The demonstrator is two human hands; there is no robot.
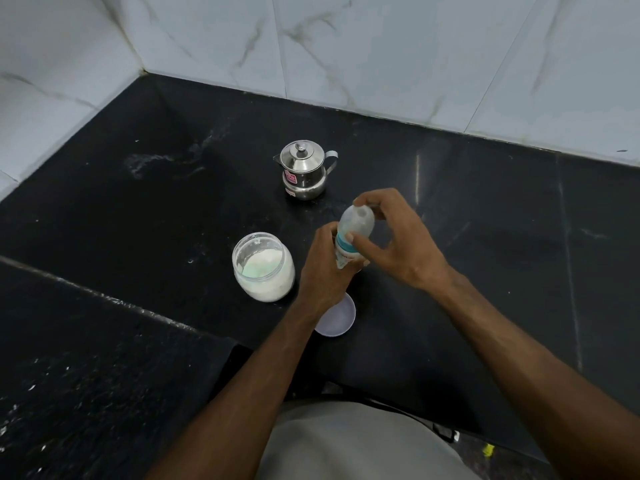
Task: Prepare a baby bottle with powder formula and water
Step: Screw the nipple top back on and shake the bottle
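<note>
Your left hand grips the baby bottle mid-counter; your right hand pinches its cap. Open powder jar just beside, steel pot nearer the wall edge.

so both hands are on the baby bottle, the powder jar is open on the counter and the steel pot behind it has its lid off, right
Not quite: the steel pot has its lid on, knob on top, as the head view shows. The rest holds: the left hand and right hand both hold the baby bottle, and the powder jar stands open on the counter.
</note>
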